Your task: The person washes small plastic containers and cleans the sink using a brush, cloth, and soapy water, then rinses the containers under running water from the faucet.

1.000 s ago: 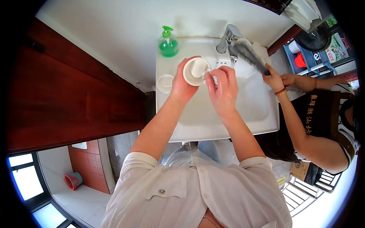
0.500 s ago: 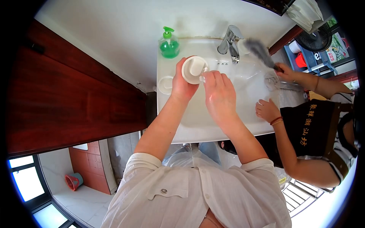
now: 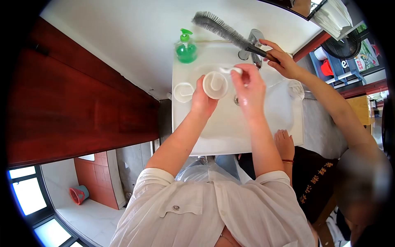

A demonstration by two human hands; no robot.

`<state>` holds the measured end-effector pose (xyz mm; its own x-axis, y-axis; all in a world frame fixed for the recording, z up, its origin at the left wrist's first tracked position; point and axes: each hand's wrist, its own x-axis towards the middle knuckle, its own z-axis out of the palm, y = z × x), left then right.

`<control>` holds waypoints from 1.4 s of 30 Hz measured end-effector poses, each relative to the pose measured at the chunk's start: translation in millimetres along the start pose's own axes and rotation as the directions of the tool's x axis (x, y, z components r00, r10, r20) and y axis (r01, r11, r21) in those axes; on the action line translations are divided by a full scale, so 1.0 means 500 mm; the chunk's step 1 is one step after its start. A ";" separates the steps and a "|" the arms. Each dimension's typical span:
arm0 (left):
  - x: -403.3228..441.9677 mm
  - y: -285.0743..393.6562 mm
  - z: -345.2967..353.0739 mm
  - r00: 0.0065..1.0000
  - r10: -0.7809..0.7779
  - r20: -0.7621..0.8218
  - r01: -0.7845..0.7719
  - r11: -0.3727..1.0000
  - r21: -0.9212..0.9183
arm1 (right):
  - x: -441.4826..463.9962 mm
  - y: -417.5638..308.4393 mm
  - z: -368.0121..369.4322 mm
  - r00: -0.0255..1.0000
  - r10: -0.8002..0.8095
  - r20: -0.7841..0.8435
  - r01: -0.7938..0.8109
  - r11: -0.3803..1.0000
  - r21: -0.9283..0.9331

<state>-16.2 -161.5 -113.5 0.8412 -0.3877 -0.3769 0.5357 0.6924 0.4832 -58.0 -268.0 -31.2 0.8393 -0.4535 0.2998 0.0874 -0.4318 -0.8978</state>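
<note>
"Cup [image 3: 215, 85], white one: where is it?"

"Above the sink [image 3: 222, 127], mouth towards the camera, with a pale shape inside that I can't make out."

"Which hand has it?"

"The left hand [image 3: 204, 102], its fingers wrapped round the outside on the seven o'clock side."

"And the right hand [image 3: 251, 88]?"

"Fingers pinched on a small white piece [image 3: 230, 71], near the rim at one o'clock. I can't tell what it is."

"What's around?"

"From the cup: a second white cup [image 3: 183, 92] at nine o'clock, a soap bottle [image 3: 186, 51] with green liquid at eleven, the tap [image 3: 255, 36] between one and two."

"Anyone else?"

"A co-worker. One hand [image 3: 287, 65] grips a grey brush [image 3: 230, 36] by the tap, bristles pointing to ten o'clock; the other hand [image 3: 284, 144] is at the sink's near edge, about four o'clock."
</note>
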 end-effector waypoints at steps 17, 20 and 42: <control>-0.051 -0.011 -0.008 1.000 -0.005 -0.027 0.013 0.951 0.308 | -0.030 0.020 0.032 0.929 -0.185 0.320 0.322 0.831 -0.454; -0.061 -0.021 0.027 0.973 0.171 -0.156 -0.114 0.940 0.320 | -0.037 0.028 0.058 0.969 -0.195 0.150 0.244 0.841 -0.482; -0.043 -0.007 0.019 0.955 0.279 -0.099 -0.256 0.947 0.192 | -0.099 0.002 0.050 0.946 -0.282 0.157 0.304 0.942 -0.140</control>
<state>-35.7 -161.3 -99.6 0.9456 -0.1174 -0.3035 0.3059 0.6387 0.7061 -86.1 -226.5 -55.2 0.8538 -0.1850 0.4867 0.2629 -0.6537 -0.7096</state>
